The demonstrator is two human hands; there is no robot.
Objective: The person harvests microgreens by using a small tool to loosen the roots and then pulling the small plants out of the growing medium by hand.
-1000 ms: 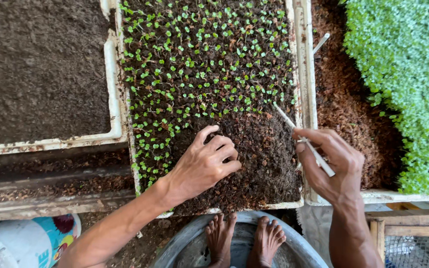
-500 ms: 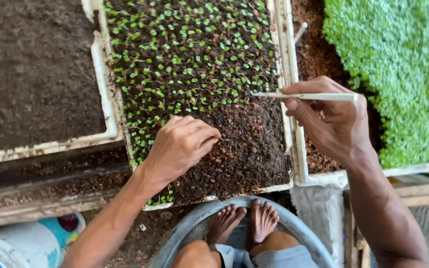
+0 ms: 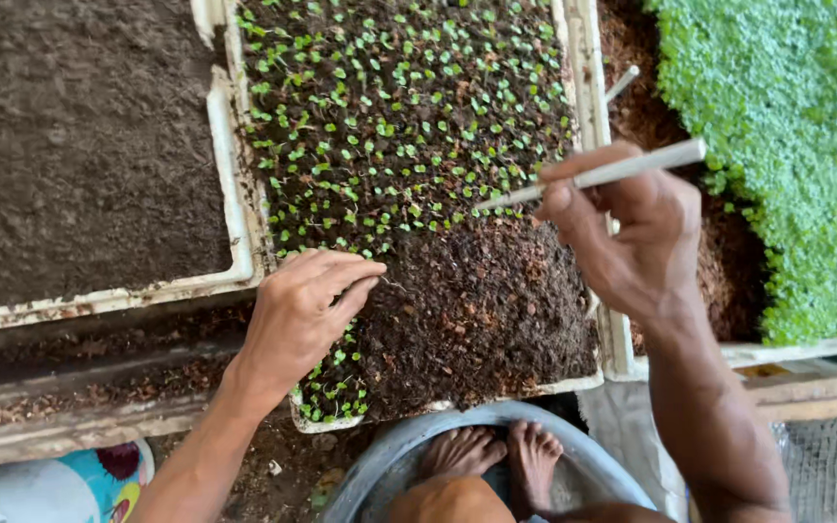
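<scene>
A white seedling tray (image 3: 585, 73) full of dark soil lies in front of me, with small green sprouts (image 3: 389, 126) over its far part and left edge and bare soil (image 3: 496, 310) near me. My left hand (image 3: 302, 310) rests fingertips-down on the soil at the tray's near left, fingers pinched together by the sprouts. My right hand (image 3: 622, 232) hovers over the tray's right side and grips a thin pale stick (image 3: 598, 176) whose tip points left toward the sprouts.
A tray of plain dark soil (image 3: 79, 145) sits to the left. At the right, a tray holds dense bright green seedlings (image 3: 787, 145) beside brown coir (image 3: 646, 107), where a second stick (image 3: 622, 83) stands. My bare feet (image 3: 491, 455) rest in a grey basin (image 3: 380, 465) below.
My right hand has lifted from the tray's right rim and swung over the soil, turning the stick to point left. My left hand slid left and nearer, fingers now pinched.
</scene>
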